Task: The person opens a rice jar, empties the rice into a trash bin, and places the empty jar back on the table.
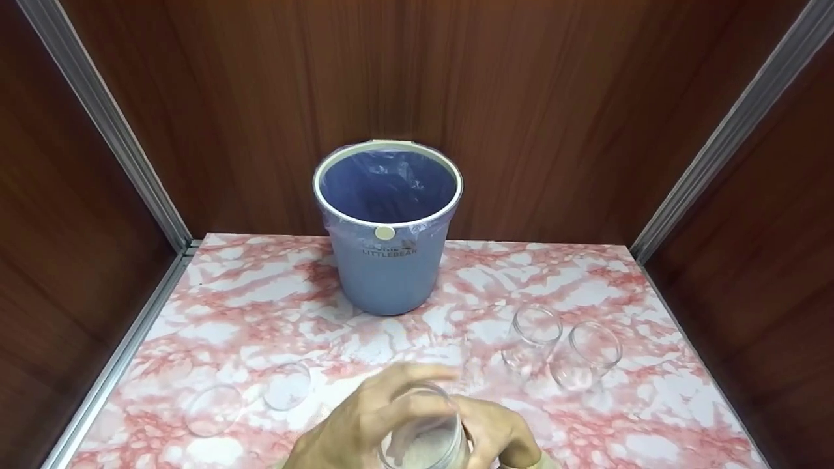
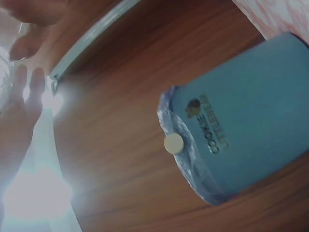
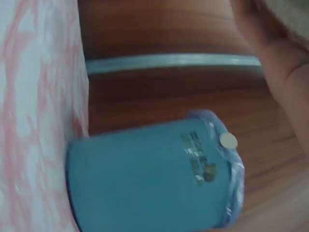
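Note:
Low in the middle of the head view, both hands are at a clear cup (image 1: pixel 449 446) with pale beige, grainy-looking matter showing through it. My left hand (image 1: pixel 365 417) reaches over the top, its fingers curled across the rim. From the other side my right hand (image 1: pixel 495 426) grips the cup's wall. In the left wrist view, part of the clear cup (image 2: pixel 5 77) shows beside the fingers (image 2: pixel 29 96) at the left edge. The right wrist view has the beige matter (image 3: pixel 294 14) in its top corner, above the right hand (image 3: pixel 285 63).
A blue bin (image 1: pixel 391 280) with a plastic liner stands at the back of the marbled tabletop (image 1: pixel 247 280). Two clear cups (image 1: pixel 531 339) stand on the right. Two clear round discs (image 1: pixel 215 410) lie on the left. Brown wood-grain panels (image 1: pixel 554 117) enclose the table.

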Action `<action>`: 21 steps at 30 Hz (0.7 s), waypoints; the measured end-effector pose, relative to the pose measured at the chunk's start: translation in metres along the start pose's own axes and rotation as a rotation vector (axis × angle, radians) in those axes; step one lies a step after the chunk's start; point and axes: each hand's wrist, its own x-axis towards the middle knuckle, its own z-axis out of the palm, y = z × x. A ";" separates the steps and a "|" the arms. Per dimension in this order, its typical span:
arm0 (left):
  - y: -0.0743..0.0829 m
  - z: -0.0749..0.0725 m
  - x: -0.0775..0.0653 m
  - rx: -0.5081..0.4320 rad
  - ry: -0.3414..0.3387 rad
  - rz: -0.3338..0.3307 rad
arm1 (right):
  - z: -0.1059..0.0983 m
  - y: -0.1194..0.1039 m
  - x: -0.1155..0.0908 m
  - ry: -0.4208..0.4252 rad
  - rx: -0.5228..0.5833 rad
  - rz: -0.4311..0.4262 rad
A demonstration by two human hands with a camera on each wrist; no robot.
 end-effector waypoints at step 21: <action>-0.023 -0.011 -0.027 0.208 0.311 -0.286 | 0.029 -0.006 -0.019 0.783 -0.368 0.615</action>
